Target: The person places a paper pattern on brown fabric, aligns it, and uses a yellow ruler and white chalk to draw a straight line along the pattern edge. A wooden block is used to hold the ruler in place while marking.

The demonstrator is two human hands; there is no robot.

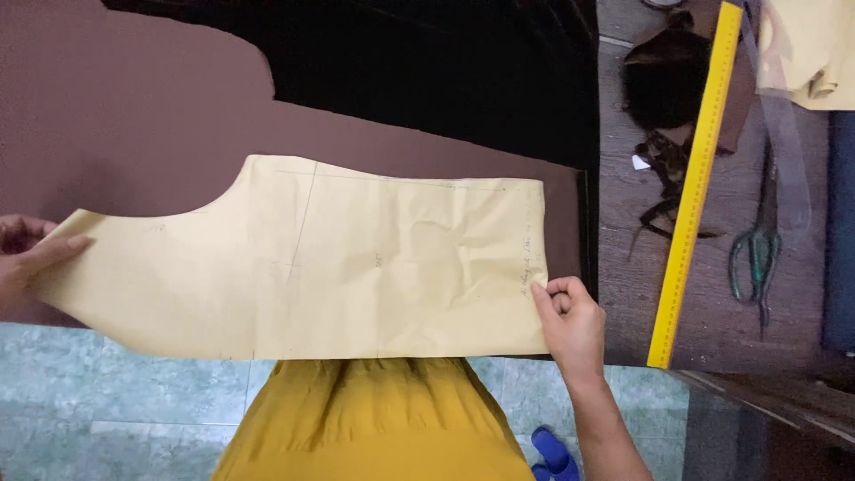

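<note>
Pinching paper pattern ends | left hand, right hand grips closed | brown fabric beneath

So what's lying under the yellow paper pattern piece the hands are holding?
Brown fabric spreads under the paper pattern and shows past its upper edge. Left hand and right hand pinch the pattern's ends. How the fabric lies beneath the paper is hidden.

Pale yellow paper pattern lies on brown cloth; right of the right hand, a yellow ruler, green-handled scissors.
</note>
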